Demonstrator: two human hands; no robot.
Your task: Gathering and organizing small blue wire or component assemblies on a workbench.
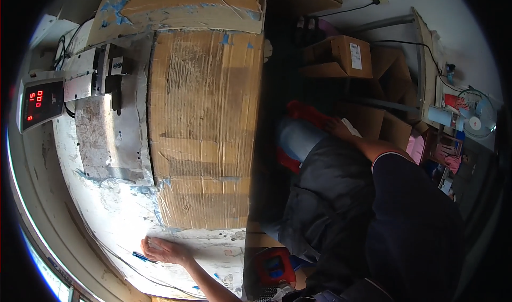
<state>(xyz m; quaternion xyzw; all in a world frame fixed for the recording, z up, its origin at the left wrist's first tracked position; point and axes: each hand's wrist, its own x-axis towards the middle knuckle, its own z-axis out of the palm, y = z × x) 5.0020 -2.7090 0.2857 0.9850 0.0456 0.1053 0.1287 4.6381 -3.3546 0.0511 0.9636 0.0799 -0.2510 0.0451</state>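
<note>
Cardboard (205, 126), brown and scuffed, is laid flat over the middle of the desk (114, 216), reaching its right edge and patched at the corners with blue tape. Where the desk is bare, along its left and near sides, it is white, worn and stained.

The left hand (162, 250) lies palm down on that bare white part near the near edge, just below the lower edge of the cardboard. Its fingers (151, 243) are stretched out flat, close together and pointing left, and they hold nothing. A blue pen (144, 257) lies on the desk just under the fingertips, touching or almost touching them; which of the two cannot be told.

The right hand (337, 125) is off the desk, well to the right, reaching down beyond the lap toward a red thing (306, 113) beside open cardboard boxes (341, 57) on the floor. Whether its fingers are spread or closed cannot be told, since only the back of the hand shows.

At the far left corner of the desk stands a grey metal fixture (101, 73), and beside it, on the left edge, a small display unit with red glowing digits (40, 103). Below the desk's right near corner sits a red and blue tool (274, 267). A small fan (480, 115) stands far off to the right.
</note>
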